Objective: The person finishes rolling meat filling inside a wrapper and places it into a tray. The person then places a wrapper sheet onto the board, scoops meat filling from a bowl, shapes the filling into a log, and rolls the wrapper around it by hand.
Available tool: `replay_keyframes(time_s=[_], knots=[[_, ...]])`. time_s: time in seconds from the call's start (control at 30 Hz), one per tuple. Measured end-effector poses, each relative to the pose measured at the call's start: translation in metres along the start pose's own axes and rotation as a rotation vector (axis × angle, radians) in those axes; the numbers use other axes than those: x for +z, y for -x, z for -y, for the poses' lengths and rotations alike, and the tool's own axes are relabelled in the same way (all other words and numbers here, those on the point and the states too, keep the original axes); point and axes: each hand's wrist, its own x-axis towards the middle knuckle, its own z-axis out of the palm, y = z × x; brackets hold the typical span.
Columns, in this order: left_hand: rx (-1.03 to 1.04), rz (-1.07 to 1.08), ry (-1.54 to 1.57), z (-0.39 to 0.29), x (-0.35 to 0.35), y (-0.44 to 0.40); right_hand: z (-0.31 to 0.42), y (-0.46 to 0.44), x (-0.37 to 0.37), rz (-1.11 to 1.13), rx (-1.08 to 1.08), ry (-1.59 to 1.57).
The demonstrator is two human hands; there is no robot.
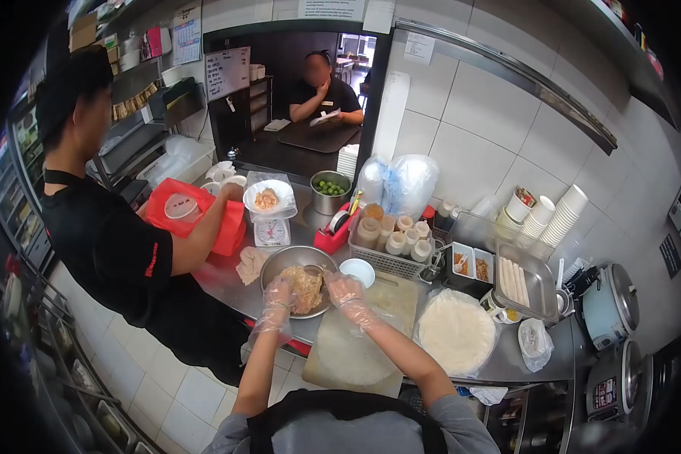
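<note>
A steel bowl with a pale minced mixture stands on the steel counter. My left hand, in a clear plastic glove, is at the bowl's left side, touching the mixture, with its fingers curled. Across from it my right hand, also gloved, is at the bowl's right rim, its fingers closed near a metal utensil that partly shows; what it grips is too small to make out. Under my right forearm lies a pale cutting board with a translucent sheet. A small white bowl sits just behind my right hand.
A co-worker at the left holds a red bag. Behind the bowl are a scale, a tape dispenser and a bottle basket. Round white wrappers lie right. Another person stands beyond the opening.
</note>
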Motion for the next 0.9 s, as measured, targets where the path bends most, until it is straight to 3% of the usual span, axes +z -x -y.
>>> replay_keyframes(time_s=[0.27,0.37,0.6,0.7,0.77,0.9], knots=[[0.221,-0.448,0.218,0.005,0.010,0.021,0.000,0.004,0.001,-0.026,-0.001,-0.033],[0.194,-0.504,0.298,0.008,0.019,0.020,-0.001,0.005,0.002,-0.019,-0.011,-0.029],[0.188,-0.441,0.235,0.009,0.015,0.027,0.000,0.001,-0.009,0.021,-0.003,-0.106],[0.265,-0.512,0.145,0.017,0.025,0.010,-0.006,-0.001,-0.010,0.096,0.054,-0.169],[0.207,-0.397,0.218,0.010,0.019,0.008,-0.006,0.004,-0.015,0.160,0.023,-0.112],[0.202,-0.403,0.153,0.009,0.012,0.020,-0.010,0.003,-0.005,0.077,-0.034,-0.051]])
